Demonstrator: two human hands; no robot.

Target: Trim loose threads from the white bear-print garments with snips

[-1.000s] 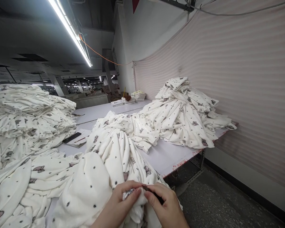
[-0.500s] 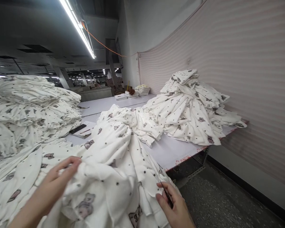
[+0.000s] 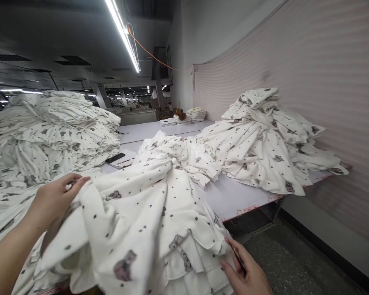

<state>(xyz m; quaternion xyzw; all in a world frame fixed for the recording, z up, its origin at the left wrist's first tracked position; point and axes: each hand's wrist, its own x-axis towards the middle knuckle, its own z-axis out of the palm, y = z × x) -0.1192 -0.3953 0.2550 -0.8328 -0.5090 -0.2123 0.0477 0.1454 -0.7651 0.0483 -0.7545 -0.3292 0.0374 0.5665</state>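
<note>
A white fleece garment printed with dark dots and bears spreads over the near edge of the table. My left hand pinches a raised fold of it between thumb and fingers. At the lower right, my right hand is closed around small dark thread snips, whose slim blades point up and left. Its fingertips are beside the garment's right edge; whether they grip cloth too, I cannot tell. The lower folds under the garment are partly hidden.
A tall heap of matching garments stands at left, another heap at right by the striped hanging sheet. A phone lies on papers on the pale table. Folded stacks sit farther back.
My left hand has drawn the garment's fold left and up, spreading the cloth wider. My right hand still has the snips, slightly farther right in view. The view has shifted left.
</note>
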